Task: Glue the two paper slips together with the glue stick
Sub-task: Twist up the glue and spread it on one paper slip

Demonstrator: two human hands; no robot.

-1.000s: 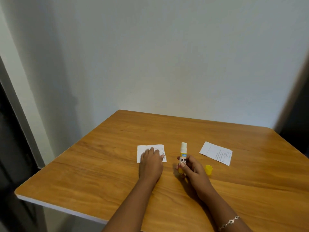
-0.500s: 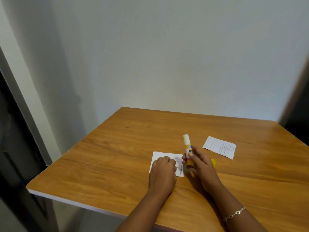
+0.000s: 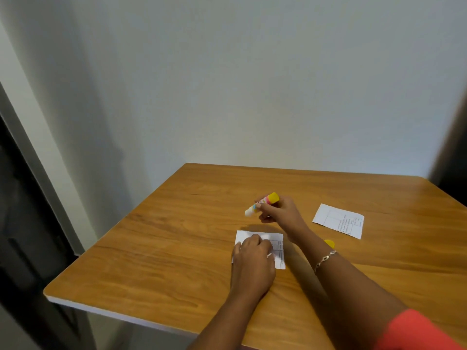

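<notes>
A white paper slip (image 3: 277, 251) lies flat on the wooden table (image 3: 177, 248), and my left hand (image 3: 252, 258) presses down on its left part, covering much of it. My right hand (image 3: 280, 214) holds the uncapped glue stick (image 3: 262, 204) in the air just beyond that slip, tilted with its white tip pointing down and left and its yellow base up. A second white slip (image 3: 338, 221) with printed lines lies apart to the right. The yellow cap (image 3: 329, 243) sits on the table, partly hidden behind my right forearm.
The table stands against a white wall (image 3: 252, 84). Its left and front edges drop off close to my hands. A dark doorway (image 3: 22, 236) is at the far left.
My right hand lifted the glue stick from upright on the table and tipped it over so the white tip now points down toward the slip. The view shifted left and closer.
</notes>
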